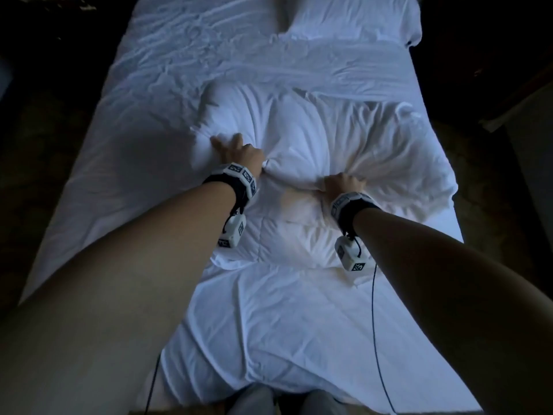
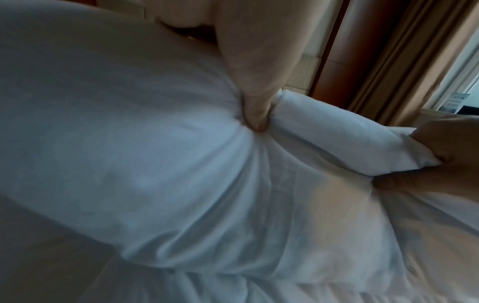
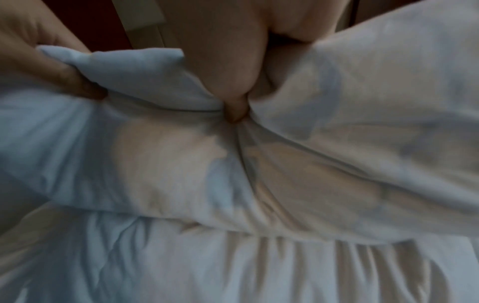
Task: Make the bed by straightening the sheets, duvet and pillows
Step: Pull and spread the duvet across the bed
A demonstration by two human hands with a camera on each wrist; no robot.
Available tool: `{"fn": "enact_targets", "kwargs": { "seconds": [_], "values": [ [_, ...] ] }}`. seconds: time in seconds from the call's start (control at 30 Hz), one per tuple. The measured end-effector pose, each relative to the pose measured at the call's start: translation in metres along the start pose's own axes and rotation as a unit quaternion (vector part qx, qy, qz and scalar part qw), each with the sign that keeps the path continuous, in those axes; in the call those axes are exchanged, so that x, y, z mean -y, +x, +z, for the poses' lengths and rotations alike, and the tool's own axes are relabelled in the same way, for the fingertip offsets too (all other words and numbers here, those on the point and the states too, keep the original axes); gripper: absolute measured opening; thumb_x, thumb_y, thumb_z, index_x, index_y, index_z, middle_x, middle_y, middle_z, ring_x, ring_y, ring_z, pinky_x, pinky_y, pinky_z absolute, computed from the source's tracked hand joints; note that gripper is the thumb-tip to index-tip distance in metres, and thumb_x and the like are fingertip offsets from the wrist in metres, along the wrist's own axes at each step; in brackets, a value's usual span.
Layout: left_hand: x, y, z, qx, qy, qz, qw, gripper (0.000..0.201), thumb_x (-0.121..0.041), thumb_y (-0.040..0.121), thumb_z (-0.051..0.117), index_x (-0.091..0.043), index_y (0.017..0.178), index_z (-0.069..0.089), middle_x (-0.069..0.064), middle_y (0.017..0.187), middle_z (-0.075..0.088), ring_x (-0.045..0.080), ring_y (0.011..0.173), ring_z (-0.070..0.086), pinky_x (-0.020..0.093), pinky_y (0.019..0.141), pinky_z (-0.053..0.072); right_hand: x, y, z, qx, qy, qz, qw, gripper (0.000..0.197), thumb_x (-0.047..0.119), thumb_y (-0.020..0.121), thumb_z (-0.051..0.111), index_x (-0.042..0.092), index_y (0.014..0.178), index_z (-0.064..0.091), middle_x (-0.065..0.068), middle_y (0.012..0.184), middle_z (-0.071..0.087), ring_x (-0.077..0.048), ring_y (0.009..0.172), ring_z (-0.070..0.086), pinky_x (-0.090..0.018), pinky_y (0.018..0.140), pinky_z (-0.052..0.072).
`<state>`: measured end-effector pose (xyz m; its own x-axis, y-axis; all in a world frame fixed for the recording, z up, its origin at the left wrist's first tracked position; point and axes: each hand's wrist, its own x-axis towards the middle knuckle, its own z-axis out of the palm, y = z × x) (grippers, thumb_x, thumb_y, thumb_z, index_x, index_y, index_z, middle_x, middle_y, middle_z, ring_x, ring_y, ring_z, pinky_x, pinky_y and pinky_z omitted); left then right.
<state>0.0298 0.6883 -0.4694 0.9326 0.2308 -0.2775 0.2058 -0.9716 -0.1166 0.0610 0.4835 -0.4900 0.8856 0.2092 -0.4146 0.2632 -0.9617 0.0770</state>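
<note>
A puffy white duvet [image 1: 314, 130] lies bunched across the middle of the bed, on the wrinkled white sheet [image 1: 149, 100]. My left hand [image 1: 236, 152] holds its near left part, fingers spread over the top and thumb [image 2: 256, 114] dug into the cloth. About a forearm's length to the right, my right hand [image 1: 344, 182] grips a gathered fold of the same duvet, its thumb [image 3: 233, 98] buried in the crease. In the right wrist view the left hand [image 3: 51, 67] pinches the fold's other end. One white pillow [image 1: 353, 16] lies at the head, far right.
More white bedding [image 1: 284, 324] lies rumpled between the duvet and the foot of the bed, where I stand. Dark floor runs along both long sides. Brown curtains [image 2: 401, 61] and a window stand beyond the bed's right side. Thin cables hang from both wrist units.
</note>
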Motion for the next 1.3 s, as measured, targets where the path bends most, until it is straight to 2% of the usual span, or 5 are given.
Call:
{"fn": "enact_targets", "kwargs": {
  "seconds": [0.13, 0.43, 0.77, 1.17, 1.3],
  "values": [
    [0.009, -0.035, -0.032, -0.045, -0.04, 0.02, 0.998, 0.026, -0.02, 0.092, 0.048, -0.011, 0.103, 0.069, 0.015, 0.113, 0.064, 0.033, 0.114, 0.053, 0.054, 0.107, 0.029, -0.013, -0.036, -0.025, -0.043, -0.011, -0.015, 0.999, 0.033, 0.025, 0.098, 0.04, 0.02, 0.125, 0.058, -0.016, 0.126, 0.058, -0.039, 0.116, 0.055, -0.044, 0.092, 0.046],
    [-0.012, -0.151, -0.131, -0.08, -0.082, -0.033, 0.993, 0.036, -0.038, 0.087, 0.052, -0.01, 0.105, 0.066, 0.015, 0.115, 0.063, 0.034, 0.106, 0.06, 0.039, 0.085, 0.045, -0.065, -0.123, -0.098, -0.156, 0.003, -0.033, 0.987, 0.034, 0.024, 0.096, 0.044, 0.016, 0.126, 0.058, -0.016, 0.129, 0.057, -0.038, 0.117, 0.055, -0.043, 0.092, 0.046],
    [-0.052, -0.277, -0.061, -0.001, -0.017, 0.004, 1.0, 0.029, -0.035, 0.086, 0.055, -0.012, 0.098, 0.067, 0.014, 0.108, 0.064, 0.035, 0.099, 0.061, 0.036, 0.078, 0.044, -0.081, -0.224, 0.011, -0.066, 0.036, -0.058, 0.995, 0.036, 0.03, 0.094, 0.044, 0.02, 0.123, 0.062, -0.009, 0.129, 0.06, -0.032, 0.117, 0.057, -0.037, 0.092, 0.046],
    [-0.043, -0.256, -0.007, 0.102, -0.084, 0.024, 0.991, 0.03, -0.031, 0.093, 0.054, -0.022, 0.12, 0.065, 0.015, 0.126, 0.06, 0.033, 0.113, 0.058, 0.034, 0.094, 0.045, -0.068, -0.214, 0.054, 0.002, 0.062, -0.088, 0.994, 0.036, 0.021, 0.094, 0.048, 0.026, 0.127, 0.06, -0.008, 0.131, 0.058, -0.033, 0.118, 0.056, -0.037, 0.094, 0.046],
    [-0.042, -0.229, -0.005, 0.101, -0.105, 0.017, 0.989, 0.033, -0.039, 0.089, 0.051, -0.022, 0.114, 0.065, 0.011, 0.121, 0.062, 0.032, 0.11, 0.055, 0.039, 0.096, 0.046, -0.073, -0.201, 0.046, 0.039, 0.119, -0.106, 0.986, 0.061, 0.052, 0.086, 0.063, 0.031, 0.14, 0.046, -0.005, 0.143, 0.05, -0.028, 0.127, 0.05, -0.038, 0.1, 0.042]
  ]
}}
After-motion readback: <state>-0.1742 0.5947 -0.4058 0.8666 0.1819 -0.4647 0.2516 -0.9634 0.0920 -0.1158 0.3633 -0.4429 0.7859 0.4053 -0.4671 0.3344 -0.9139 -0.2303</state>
